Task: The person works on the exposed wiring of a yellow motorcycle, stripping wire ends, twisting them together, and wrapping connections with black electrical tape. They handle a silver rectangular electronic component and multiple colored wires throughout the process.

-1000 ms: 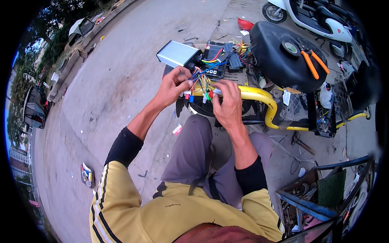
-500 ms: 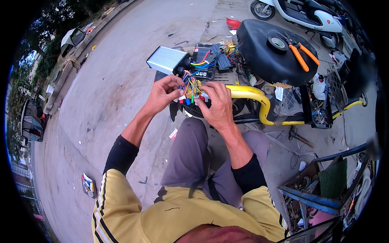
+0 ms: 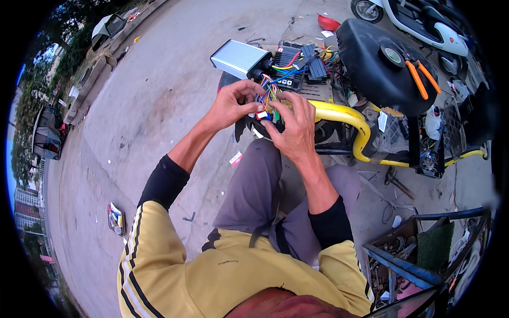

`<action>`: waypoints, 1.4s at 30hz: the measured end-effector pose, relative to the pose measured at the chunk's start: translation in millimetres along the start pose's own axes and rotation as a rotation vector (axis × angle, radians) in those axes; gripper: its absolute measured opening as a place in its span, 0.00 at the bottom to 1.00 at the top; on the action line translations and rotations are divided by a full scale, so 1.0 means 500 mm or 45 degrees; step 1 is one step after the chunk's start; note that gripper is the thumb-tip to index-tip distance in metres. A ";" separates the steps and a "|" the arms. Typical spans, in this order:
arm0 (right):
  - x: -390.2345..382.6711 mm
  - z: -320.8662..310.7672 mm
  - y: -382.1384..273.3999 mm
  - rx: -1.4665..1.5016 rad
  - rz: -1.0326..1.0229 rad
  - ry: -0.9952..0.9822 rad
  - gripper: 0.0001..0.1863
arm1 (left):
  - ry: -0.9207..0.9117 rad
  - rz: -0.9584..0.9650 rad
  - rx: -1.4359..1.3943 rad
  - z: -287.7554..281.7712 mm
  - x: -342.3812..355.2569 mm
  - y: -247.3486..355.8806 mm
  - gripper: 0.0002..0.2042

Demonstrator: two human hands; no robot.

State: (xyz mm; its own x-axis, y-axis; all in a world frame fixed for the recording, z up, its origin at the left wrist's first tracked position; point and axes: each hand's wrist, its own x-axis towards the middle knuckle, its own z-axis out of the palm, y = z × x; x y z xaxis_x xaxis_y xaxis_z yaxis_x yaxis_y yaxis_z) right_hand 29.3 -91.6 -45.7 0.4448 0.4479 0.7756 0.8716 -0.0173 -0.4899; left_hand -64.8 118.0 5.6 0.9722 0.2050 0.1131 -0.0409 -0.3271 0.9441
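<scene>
A bundle of thin coloured wires (image 3: 268, 91) runs down from a silver finned controller box (image 3: 239, 58), ending in small plug connectors (image 3: 263, 115) in white, red, blue and green. My left hand (image 3: 237, 106) pinches at these wires and plugs from the left, thumb and fingertips nearly together. From the other side my right hand (image 3: 297, 126) closes thumb and fingers around the same plugs. The fingers partly hide which single plug each hand grips. Behind the wires lies a second, black finned controller (image 3: 289, 55), with thicker red, yellow and blue cables beside it.
A yellow frame tube (image 3: 344, 117) curves away on the right. Orange-handled pliers (image 3: 419, 79) rest on a black rounded seat or tank (image 3: 366, 63). A hammer (image 3: 398, 184) lies on the ground. A metal parts bin (image 3: 397, 259) stands lower right, and a white scooter (image 3: 424, 26) is parked behind.
The whole view has shifted, so the vehicle appears farther right. My hands have come closer together around the plugs, and my left fingers have curled in more.
</scene>
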 end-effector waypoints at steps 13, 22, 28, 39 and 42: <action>0.004 0.002 0.006 0.107 0.083 0.049 0.17 | -0.044 0.038 -0.095 -0.001 -0.006 0.014 0.12; 0.003 0.006 0.014 0.149 0.093 0.119 0.13 | -0.128 -0.036 -0.115 -0.016 -0.004 0.014 0.16; 0.003 0.010 0.018 0.207 0.123 0.167 0.12 | -0.141 -0.011 -0.198 -0.015 -0.006 0.019 0.20; 0.004 0.006 0.020 0.273 0.166 0.212 0.12 | -0.110 -0.015 -0.195 -0.020 -0.006 0.011 0.21; 0.003 0.005 0.019 0.356 0.259 0.228 0.10 | -0.074 -0.019 -0.188 -0.011 -0.008 0.023 0.20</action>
State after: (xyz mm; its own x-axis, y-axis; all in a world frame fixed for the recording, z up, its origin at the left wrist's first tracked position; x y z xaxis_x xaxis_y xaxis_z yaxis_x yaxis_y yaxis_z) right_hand 37.9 -88.8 -50.2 0.6532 0.2967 0.6966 0.6831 0.1661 -0.7112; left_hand -70.5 118.3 17.7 0.9844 0.1540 0.0851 -0.0560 -0.1842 0.9813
